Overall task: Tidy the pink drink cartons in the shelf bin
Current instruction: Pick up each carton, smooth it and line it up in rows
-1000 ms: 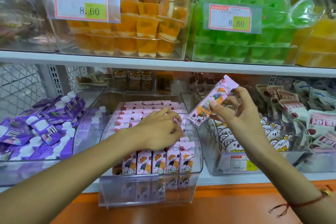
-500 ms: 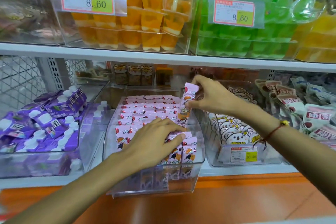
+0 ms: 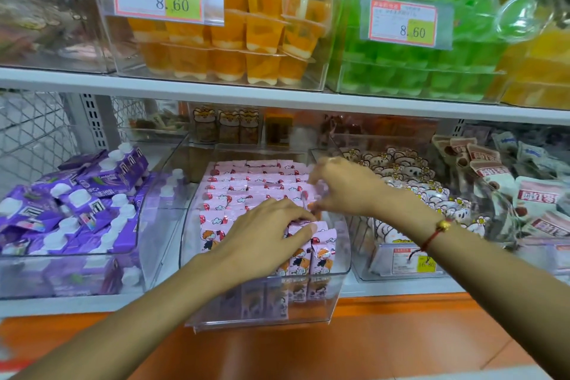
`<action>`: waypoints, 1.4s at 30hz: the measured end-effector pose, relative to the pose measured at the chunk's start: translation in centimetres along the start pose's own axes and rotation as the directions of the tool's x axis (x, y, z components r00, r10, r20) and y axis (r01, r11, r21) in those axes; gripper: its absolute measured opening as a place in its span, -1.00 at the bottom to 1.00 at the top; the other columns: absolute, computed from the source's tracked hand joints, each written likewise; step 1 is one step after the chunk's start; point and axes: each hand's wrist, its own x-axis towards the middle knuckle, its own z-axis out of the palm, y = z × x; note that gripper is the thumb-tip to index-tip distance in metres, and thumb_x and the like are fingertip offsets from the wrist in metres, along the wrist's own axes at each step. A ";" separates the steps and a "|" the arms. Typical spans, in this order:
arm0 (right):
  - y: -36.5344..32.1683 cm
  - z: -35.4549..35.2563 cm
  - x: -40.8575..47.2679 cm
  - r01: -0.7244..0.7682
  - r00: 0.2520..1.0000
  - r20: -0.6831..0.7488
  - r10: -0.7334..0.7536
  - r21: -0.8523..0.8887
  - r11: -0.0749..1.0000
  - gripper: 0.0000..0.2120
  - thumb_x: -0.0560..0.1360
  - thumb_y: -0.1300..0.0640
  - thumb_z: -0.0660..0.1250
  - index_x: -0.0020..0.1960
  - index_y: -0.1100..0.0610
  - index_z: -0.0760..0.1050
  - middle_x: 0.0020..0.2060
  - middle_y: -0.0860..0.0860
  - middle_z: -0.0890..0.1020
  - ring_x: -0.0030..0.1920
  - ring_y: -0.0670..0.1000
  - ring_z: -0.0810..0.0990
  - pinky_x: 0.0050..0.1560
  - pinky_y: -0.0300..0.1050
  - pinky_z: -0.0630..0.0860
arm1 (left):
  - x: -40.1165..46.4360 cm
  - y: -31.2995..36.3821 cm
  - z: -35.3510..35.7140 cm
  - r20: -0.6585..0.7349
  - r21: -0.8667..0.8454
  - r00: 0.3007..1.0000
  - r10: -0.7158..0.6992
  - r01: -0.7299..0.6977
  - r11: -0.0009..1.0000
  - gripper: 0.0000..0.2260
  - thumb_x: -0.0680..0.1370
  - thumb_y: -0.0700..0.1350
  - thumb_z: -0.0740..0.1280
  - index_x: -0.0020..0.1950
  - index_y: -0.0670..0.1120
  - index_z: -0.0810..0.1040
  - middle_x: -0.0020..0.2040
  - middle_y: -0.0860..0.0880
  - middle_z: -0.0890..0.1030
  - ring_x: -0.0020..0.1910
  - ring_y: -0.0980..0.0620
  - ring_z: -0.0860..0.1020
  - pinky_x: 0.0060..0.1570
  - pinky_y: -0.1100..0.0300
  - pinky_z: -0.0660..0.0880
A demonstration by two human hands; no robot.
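The left hand (image 3: 262, 244) lies flat on the pink cartons (image 3: 246, 191) near the front of the clear bin (image 3: 339, 259), in the middle of the frame, with straight fingers pressing them down. The right hand (image 3: 345, 188) is just behind it, fingers curled, and looks to be pinching one blurry carton (image 3: 311, 197) at the right side of the rows. It seems to be the step of slotting this carton in. Next it needs a gap to slide down into. The cartons are small and pink, with a cartoon kid on the front, packed upright in neat rows.
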 end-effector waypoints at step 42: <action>-6.5 -2.6 -5.1 0.086 0.992 -0.125 0.026 0.802 0.591 -0.69 0.58 -0.01 0.24 0.29 0.04 0.44 0.07 -0.06 0.56 -0.01 -0.10 0.59 0.04 -0.26 0.52 | -1.9 2.5 -5.4 -0.592 -0.676 0.705 -0.391 -0.169 0.718 -0.94 0.57 -0.05 0.31 -0.06 0.11 0.56 -0.18 0.13 0.65 -0.16 0.26 0.58 -0.15 0.37 0.49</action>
